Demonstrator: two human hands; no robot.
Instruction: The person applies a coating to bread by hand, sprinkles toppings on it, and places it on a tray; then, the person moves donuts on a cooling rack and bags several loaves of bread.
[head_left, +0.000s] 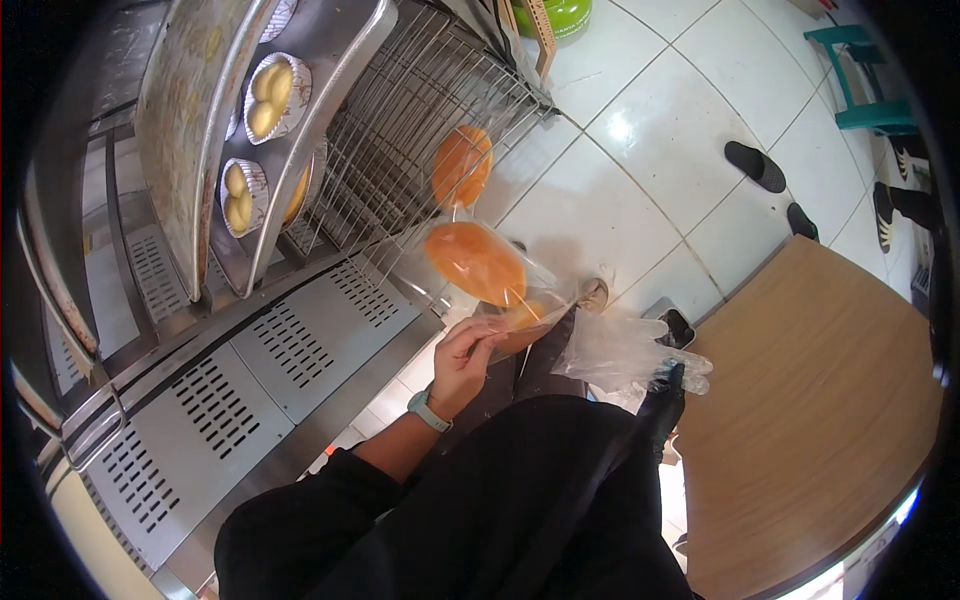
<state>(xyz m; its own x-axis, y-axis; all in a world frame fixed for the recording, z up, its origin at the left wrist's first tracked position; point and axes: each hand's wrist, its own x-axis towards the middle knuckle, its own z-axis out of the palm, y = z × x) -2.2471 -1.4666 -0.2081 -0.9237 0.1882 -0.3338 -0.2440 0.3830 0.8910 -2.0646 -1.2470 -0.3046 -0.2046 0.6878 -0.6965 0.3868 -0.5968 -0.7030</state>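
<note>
My left hand [465, 365], bare and with a watch on its wrist, pinches the edge of a clear plastic bag [553, 285]. Inside the bag lies an oval golden-brown bread bun [475, 262], with a smaller yellowish piece [525, 316] by my fingertips. Beyond it, another oval bun [462, 167] rests against the wire rack [390, 130]. At the end of my dark right sleeve is a clear plastic glove [625, 352], its fingers spread toward the right. My right hand itself cannot be made out under or behind that plastic.
On the left, metal trays [345, 70] hold paper cups of pale twisted dough [270, 98] above a slotted metal panel [290, 350]. A wooden table [820, 430] stands at the right. Dark slippers [755, 166] and a teal stool [865, 85] are on the white tiled floor [650, 130].
</note>
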